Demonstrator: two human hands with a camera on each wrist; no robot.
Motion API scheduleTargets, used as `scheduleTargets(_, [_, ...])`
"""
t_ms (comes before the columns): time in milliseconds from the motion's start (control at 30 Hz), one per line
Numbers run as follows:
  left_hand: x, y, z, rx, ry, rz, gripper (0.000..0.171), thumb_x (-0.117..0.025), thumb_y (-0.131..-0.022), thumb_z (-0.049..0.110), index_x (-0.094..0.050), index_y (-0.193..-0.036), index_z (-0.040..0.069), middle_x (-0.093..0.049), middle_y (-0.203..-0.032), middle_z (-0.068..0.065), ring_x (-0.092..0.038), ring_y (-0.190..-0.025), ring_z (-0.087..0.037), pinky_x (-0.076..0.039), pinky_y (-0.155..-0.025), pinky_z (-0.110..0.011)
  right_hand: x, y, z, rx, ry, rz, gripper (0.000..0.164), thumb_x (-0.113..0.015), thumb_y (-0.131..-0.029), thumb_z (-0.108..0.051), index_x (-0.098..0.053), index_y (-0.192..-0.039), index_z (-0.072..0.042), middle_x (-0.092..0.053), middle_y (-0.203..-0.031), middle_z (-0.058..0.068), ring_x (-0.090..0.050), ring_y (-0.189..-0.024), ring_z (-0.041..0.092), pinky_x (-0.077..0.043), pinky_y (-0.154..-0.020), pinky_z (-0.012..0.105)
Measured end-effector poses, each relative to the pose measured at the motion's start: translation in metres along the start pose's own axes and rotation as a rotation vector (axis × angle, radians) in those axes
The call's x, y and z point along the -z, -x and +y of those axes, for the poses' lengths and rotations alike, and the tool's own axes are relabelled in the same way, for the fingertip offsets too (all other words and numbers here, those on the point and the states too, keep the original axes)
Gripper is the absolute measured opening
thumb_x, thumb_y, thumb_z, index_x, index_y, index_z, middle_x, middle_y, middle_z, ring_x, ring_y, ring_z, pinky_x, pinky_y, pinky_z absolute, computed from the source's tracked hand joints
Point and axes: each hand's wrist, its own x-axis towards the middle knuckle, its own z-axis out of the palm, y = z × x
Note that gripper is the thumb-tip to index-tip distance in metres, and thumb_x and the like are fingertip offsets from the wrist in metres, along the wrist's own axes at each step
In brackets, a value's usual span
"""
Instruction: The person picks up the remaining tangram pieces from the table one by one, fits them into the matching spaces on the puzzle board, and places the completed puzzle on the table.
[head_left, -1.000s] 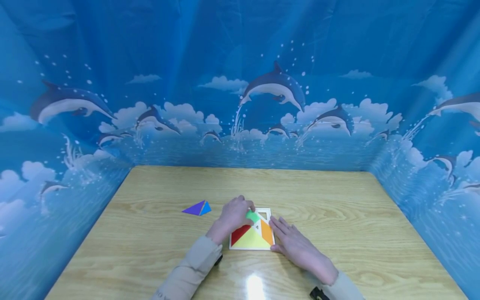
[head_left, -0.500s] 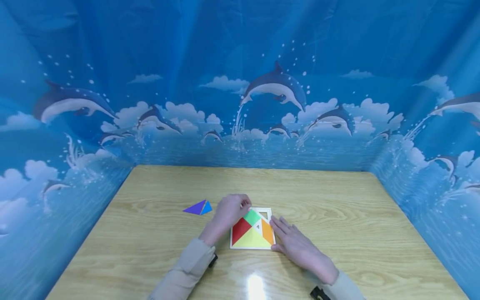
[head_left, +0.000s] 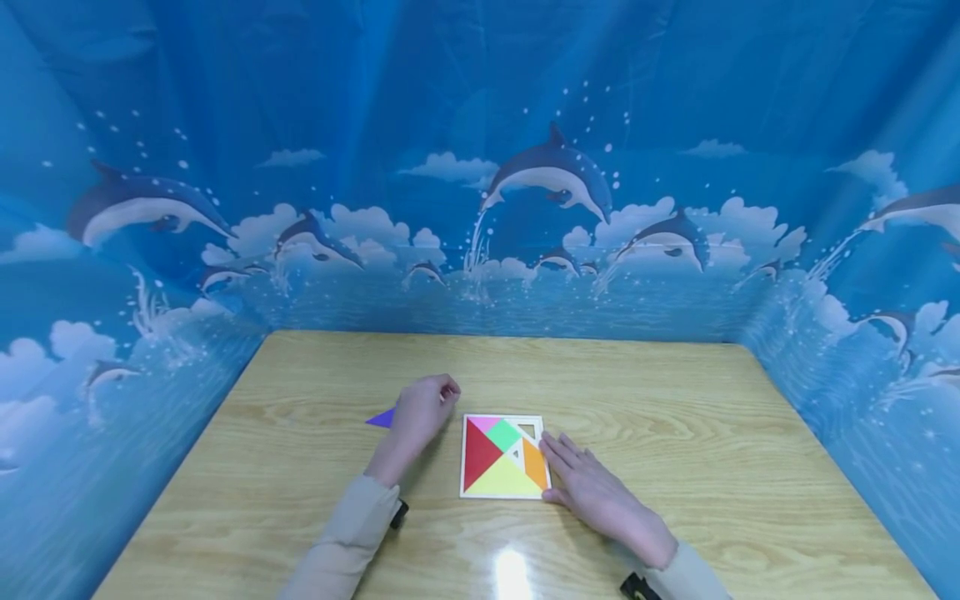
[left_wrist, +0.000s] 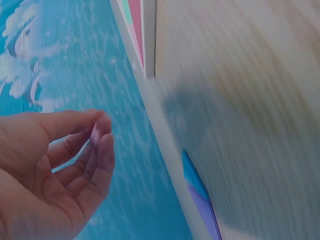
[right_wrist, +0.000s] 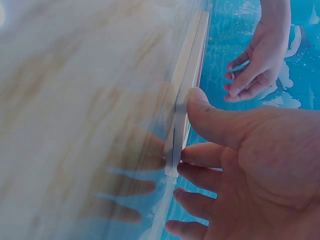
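Note:
A white-framed tangram board lies on the table, holding a red triangle, a yellow triangle, a pink triangle, a green square and an orange parallelogram. Two gaps show bare, at its upper right corner and near its middle. My right hand rests against the board's right edge with extended fingers. Left of the board, my left hand is raised, loosely curled, with nothing visible in it. Beneath it lies a purple triangle, partly covered; a blue triangle touching it shows in the left wrist view.
The wood-grain table extends around the board. A blue dolphin-print curtain encloses its back and sides. A bright light reflection lies on the table near the front.
My left hand has let go of the green square at the board and moved left, over the purple and blue triangles. The pink triangle is uncovered. My right hand stays put.

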Motion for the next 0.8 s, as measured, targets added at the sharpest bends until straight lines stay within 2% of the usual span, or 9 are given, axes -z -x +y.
scheduleTargets(167, [0.011,0.001,-0.018,0.068,-0.042,0.015,0.005,-0.073,-0.091,0.010,-0.075,-0.095,0.008,-0.072,-0.084,-0.003,-0.067,-0.076,-0.019,-0.056,-0.067,-0.036,0.000,-0.001,0.000,0.004,-0.004,0.005,0.069,-0.062,-0.100,-0.033,-0.035,-0.154,0.002,-0.027,-0.164,0.017,-0.024,-0.151,0.041,-0.024,-0.118,0.062])
scheduleTargets(400, [0.019,0.006,-0.036,0.143,-0.073,-0.043,0.012,-0.074,-0.090,0.011,-0.073,-0.099,0.002,-0.073,-0.089,-0.008,-0.069,-0.080,-0.022,-0.058,-0.069,-0.036,-0.001,-0.002,-0.001,-0.005,0.005,-0.004,0.069,-0.061,-0.101,-0.033,-0.033,-0.155,0.001,-0.025,-0.165,0.016,-0.023,-0.151,0.040,-0.023,-0.119,0.062])
scheduleTargets(500, [0.022,0.008,-0.039,0.189,-0.100,-0.090,0.009,-0.074,-0.089,0.011,-0.072,-0.086,0.003,-0.068,-0.078,-0.004,-0.062,-0.069,-0.017,-0.054,-0.061,-0.031,-0.001,-0.002,0.000,-0.006,0.001,-0.004,0.069,-0.060,-0.101,-0.032,-0.033,-0.155,0.001,-0.026,-0.164,0.017,-0.023,-0.151,0.041,-0.023,-0.119,0.062])
scheduleTargets(633, [0.023,0.007,-0.038,0.276,-0.157,-0.180,0.038,-0.077,-0.088,0.017,-0.054,-0.058,0.009,-0.048,-0.062,0.001,-0.043,-0.056,-0.013,-0.040,-0.049,-0.026,-0.001,-0.001,0.000,0.001,-0.005,0.002,0.068,-0.061,-0.101,-0.031,-0.034,-0.154,0.002,-0.027,-0.164,0.017,-0.023,-0.151,0.041,-0.023,-0.119,0.063])
scheduleTargets(700, [0.023,0.006,-0.037,0.304,-0.180,-0.213,0.047,-0.079,-0.087,0.023,-0.047,-0.055,0.011,-0.046,-0.062,-0.001,-0.044,-0.057,-0.015,-0.042,-0.049,-0.027,-0.002,-0.001,0.000,0.003,-0.006,0.006,0.068,-0.061,-0.101,-0.031,-0.034,-0.154,0.002,-0.027,-0.164,0.017,-0.024,-0.151,0.041,-0.024,-0.118,0.063])
scheduleTargets(800, [0.020,0.004,-0.037,0.312,-0.230,-0.222,0.044,-0.082,-0.085,0.030,-0.050,-0.062,0.010,-0.056,-0.072,-0.007,-0.056,-0.065,-0.021,-0.053,-0.056,-0.035,-0.002,-0.001,0.001,0.005,-0.009,0.008,0.069,-0.061,-0.101,-0.032,-0.034,-0.154,0.002,-0.028,-0.164,0.017,-0.024,-0.151,0.041,-0.024,-0.118,0.063])
